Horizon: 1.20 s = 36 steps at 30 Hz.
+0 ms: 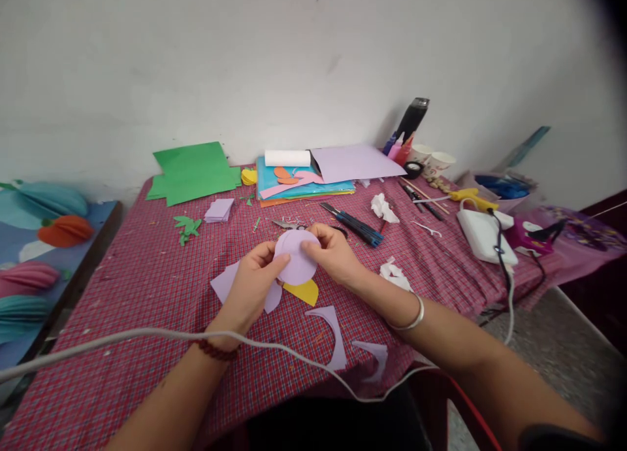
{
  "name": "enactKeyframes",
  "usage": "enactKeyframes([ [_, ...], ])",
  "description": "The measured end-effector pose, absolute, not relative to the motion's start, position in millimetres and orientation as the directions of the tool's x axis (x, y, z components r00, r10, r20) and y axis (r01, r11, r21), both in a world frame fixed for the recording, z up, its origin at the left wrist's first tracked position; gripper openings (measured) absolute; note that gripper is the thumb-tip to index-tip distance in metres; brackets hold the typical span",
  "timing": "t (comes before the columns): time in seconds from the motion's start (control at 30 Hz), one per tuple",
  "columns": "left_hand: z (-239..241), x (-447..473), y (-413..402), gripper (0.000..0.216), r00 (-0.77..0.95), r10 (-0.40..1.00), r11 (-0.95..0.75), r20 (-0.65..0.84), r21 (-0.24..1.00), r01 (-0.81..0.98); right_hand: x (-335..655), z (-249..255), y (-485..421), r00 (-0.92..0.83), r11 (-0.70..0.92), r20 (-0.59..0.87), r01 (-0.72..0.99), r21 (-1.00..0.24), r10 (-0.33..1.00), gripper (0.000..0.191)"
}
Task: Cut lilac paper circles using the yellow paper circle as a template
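A lilac paper circle [296,257] is held up over the red checked tablecloth [147,287] by both hands. My left hand [252,282] pinches its left edge with thumb on top. My right hand [334,251] grips its right edge with fingers curled behind. Beneath the circle lie a yellow paper scrap [304,292] and lilac offcuts [224,282]. Two curved lilac trimmings [335,336] lie nearer to me. Scissors [289,225] rest just beyond the hands.
Green sheets [193,171], a stack of coloured paper [304,180] with a white roll, small lilac squares [219,210], pens [353,225], a yellow glue gun [471,198], a white box [482,236], cups and bottles sit behind. A white cable [147,334] crosses my forearms. Paper honeycomb fruits [63,230] lie left.
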<state>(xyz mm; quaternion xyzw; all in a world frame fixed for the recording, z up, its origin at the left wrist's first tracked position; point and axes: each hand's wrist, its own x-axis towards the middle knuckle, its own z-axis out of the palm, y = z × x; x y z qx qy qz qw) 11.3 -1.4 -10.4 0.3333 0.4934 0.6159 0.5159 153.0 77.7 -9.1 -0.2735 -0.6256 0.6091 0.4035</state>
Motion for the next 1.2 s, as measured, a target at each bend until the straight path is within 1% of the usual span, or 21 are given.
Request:
enactKeyframes([
  [0.07,-12,10,0,0.022,-0.225,0.967,0.032,-0.119,0.933,-0.358,152,-11,79,-0.539,0.062,0.156,-0.188,-0.980,0.828,0.032],
  [0.2,-9,8,2,0.025,-0.149,0.968,0.101,-0.200,0.861,-0.498,151,-14,83,-0.593,-0.167,0.036,-0.284,-0.944,0.805,0.037],
  [0.27,-8,7,3,0.028,-0.113,0.969,0.132,-0.221,0.844,-0.520,151,-14,84,-0.615,-0.234,-0.003,-0.296,-0.926,0.789,0.039],
  [0.33,-8,7,2,0.032,-0.105,0.969,0.143,-0.222,0.860,-0.490,151,-14,84,-0.639,-0.263,-0.015,-0.295,-0.919,0.769,0.040],
  [0.47,-5,5,0,0.035,-0.199,0.959,0.113,-0.203,0.914,-0.389,150,-13,84,-0.689,-0.337,-0.026,-0.321,-0.885,0.724,0.040],
  [0.57,-2,0,-1,0.036,-0.321,0.932,0.044,-0.168,0.932,-0.360,149,-17,87,-0.753,-0.384,-0.015,-0.317,-0.867,0.657,0.047],
  [0.67,0,-3,0,0.037,-0.425,0.895,-0.011,-0.138,0.944,-0.330,149,-21,89,-0.823,-0.387,0.017,-0.285,-0.877,0.568,0.059],
  [0.77,-1,0,2,0.036,-0.462,0.877,-0.020,-0.128,0.953,-0.302,151,-21,88,-0.835,-0.360,0.043,-0.283,-0.889,0.549,0.068],
  [0.83,-4,5,4,0.033,-0.459,0.876,0.004,-0.148,0.953,-0.301,153,-19,87,-0.828,-0.315,0.056,-0.274,-0.909,0.559,0.064],
  [0.97,-9,13,5,0.024,-0.416,0.876,0.094,-0.244,0.932,-0.350,156,-17,88,-0.801,-0.250,0.036,-0.228,-0.941,0.598,0.046],
  [1.1,-15,12,3,0.011,-0.364,0.842,0.230,-0.399,0.875,-0.426,155,-22,96,-0.733,-0.251,-0.033,-0.191,-0.949,0.680,0.040],
  [1.2,-16,10,1,0.013,-0.334,0.824,0.269,-0.457,0.835,-0.479,156,-26,101,-0.712,-0.222,-0.045,-0.157,-0.962,0.701,0.036],
])
